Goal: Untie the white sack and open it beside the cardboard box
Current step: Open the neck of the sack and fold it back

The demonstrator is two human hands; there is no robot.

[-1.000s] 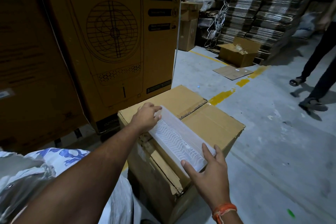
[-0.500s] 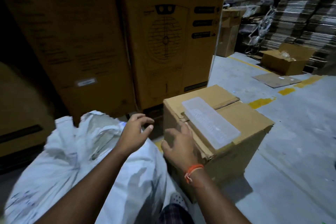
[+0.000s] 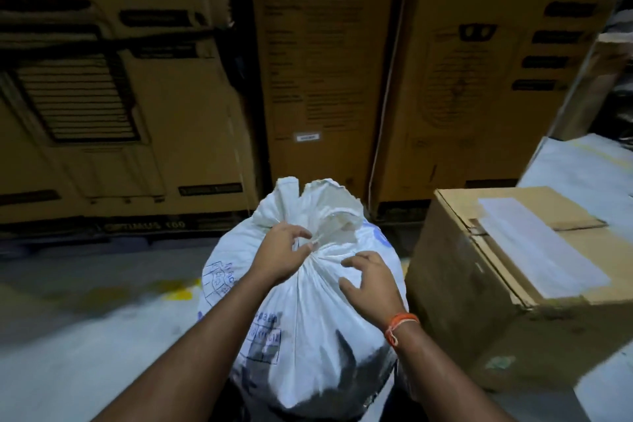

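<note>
The sack (image 3: 308,301) stood tied, just left of the box (image 3: 513,284). The left hand (image 3: 282,255) pinched the tie at its neck (knot too blurred to read); the right hand (image 3: 371,283) hovered open. Loosening probably came next.

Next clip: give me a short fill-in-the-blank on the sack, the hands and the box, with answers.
1. The neck of the white sack is still ____ shut.
2. The left hand pinches at the tie, while the right hand has its fingers ____ over the sack.
3. The cardboard box stands to the ____ of the sack.
4. A ____ band circles the right wrist.

Answers: tied; spread; right; orange
</note>
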